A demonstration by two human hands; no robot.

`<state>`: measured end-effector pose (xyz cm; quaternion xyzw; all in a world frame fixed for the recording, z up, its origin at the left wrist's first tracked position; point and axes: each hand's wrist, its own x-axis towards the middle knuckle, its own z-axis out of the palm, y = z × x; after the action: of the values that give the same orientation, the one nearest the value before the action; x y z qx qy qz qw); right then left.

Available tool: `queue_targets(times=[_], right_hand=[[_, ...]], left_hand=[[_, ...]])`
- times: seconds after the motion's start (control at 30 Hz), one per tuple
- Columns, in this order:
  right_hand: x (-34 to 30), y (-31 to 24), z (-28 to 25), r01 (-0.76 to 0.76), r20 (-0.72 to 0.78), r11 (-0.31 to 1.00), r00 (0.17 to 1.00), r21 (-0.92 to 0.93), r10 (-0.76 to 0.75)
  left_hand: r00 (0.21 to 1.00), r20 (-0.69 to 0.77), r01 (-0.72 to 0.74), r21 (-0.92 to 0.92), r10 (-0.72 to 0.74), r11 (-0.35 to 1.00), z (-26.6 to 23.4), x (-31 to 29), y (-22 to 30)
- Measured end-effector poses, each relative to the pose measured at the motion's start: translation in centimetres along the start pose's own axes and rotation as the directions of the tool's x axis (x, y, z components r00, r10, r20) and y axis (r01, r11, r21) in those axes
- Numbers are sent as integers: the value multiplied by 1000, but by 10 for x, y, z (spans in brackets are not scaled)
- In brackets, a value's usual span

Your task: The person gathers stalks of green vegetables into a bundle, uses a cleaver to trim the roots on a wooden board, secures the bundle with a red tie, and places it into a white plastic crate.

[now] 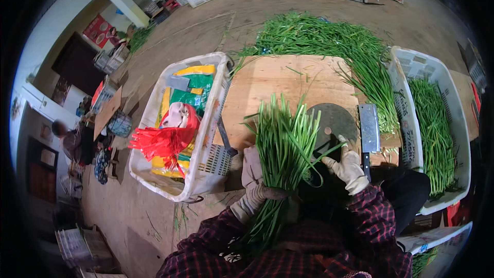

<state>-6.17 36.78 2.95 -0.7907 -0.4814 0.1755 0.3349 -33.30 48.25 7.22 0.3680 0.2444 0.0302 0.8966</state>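
My left hand (pixel 256 199), in a pale knit glove, is wrapped round the lower part of a thick bunch of green chives (pixel 280 146). The bunch stands tilted in front of me, its cut-looking ends upward. To its right, my gloved right hand (pixel 347 169) has fingers apart, close to a few stray leaves at the bunch's side. Beyond that hand lies a dark round disc (pixel 334 126) on the wooden board (pixel 247 98). A cleaver (pixel 369 128) rests at the board's right side, its black handle pointing toward me, just right of the right hand.
A large heap of chives (pixel 319 36) spreads round the board's far and right sides. At left, a white crate (pixel 177 191) holds red ties (pixel 167 141) and coloured bags. Another crate (pixel 408 108) at right contains chives. Another person (pixel 77 141) sits far left.
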Motion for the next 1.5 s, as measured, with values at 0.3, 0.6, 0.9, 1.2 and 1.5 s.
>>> queue_targets(times=[0.3, 0.6, 0.9, 1.2, 1.5], right_hand=[[38, 3, 27, 81, 143, 974, 988, -211, -52], [1, -111, -67, 358, -111, 934, 928, -1, -356], [-3, -70, -46, 527, 124, 843, 848, -105, -515], [2, -62, -46, 343, 74, 804, 933, -485, -353], [-18, -22, -126, 284, 1, 818, 945, -500, -327]], left_hand=[[823, 402, 547, -753, -401, 366, -47, 10, -26], [768, 459, 586, -785, -447, 200, -17, -1, -34], [750, 237, 511, -800, -617, 315, -38, -16, -82], [738, 309, 513, -834, -599, 202, -46, -18, -81], [831, 333, 495, -809, -446, 318, -50, -37, -68]])
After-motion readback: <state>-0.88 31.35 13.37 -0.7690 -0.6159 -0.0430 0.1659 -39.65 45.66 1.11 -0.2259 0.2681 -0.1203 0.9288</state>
